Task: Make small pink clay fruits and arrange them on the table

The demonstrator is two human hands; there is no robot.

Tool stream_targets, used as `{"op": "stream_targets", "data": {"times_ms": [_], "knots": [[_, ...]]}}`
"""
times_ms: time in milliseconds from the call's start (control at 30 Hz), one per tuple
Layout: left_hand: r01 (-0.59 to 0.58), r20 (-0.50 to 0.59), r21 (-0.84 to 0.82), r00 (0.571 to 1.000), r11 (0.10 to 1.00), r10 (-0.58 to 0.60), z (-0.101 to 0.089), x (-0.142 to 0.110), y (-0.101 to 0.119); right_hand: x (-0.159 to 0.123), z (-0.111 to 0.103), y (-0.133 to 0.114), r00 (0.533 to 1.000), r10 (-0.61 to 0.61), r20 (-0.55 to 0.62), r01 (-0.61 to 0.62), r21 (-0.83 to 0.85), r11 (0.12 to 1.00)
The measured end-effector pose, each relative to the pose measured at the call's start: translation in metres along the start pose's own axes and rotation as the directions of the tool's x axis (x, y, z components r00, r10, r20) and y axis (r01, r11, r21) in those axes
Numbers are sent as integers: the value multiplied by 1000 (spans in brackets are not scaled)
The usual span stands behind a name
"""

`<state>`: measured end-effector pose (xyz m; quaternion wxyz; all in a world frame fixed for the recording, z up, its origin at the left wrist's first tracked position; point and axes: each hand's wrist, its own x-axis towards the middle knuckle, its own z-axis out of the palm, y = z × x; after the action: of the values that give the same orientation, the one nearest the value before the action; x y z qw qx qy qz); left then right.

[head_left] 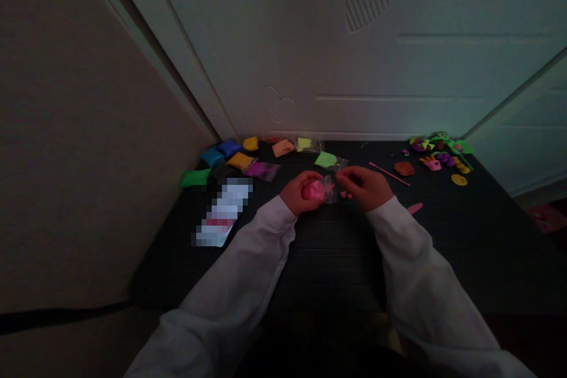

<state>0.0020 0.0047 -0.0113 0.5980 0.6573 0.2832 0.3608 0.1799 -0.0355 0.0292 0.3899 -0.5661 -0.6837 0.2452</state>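
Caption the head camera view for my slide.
Left hand holding a clear bag of pink clay, right hand at its edge, above a dark table.

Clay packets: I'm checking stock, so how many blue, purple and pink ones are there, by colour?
Blue clay packets: 2
Purple clay packet: 1
Pink clay packet, in the left hand: 1
Total: 4

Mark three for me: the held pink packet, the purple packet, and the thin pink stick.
Pink packet point(315, 191): head view, on its filled part.
Purple packet point(261, 170): head view, on its coloured filling.
Thin pink stick point(390, 174): head view, mid-shaft.
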Motion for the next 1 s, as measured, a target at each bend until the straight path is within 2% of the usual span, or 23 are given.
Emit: {"op": "stream_targets", "data": {"times_ms": [100,300,500,733,1000], "knots": [[-18,-6,99,1000,995,18,-2,0,-4,0,-2,1,999,50,22,-52,113,992],[-71,-12,213,997,975,75,-4,-1,-7,0,6,2,989,-76,127,97,-165,982],[-130,17,310,991,942,132,-1,-3,0,1,10,4,965,-121,234,171,-208,963],[-189,24,429,980,883,198,2,-5,9,1,15,5,964,-118,238,161,-170,972],[-263,-7,554,947,790,320,8,-6,12,1,20,4,984,-37,172,66,-167,984]]}}
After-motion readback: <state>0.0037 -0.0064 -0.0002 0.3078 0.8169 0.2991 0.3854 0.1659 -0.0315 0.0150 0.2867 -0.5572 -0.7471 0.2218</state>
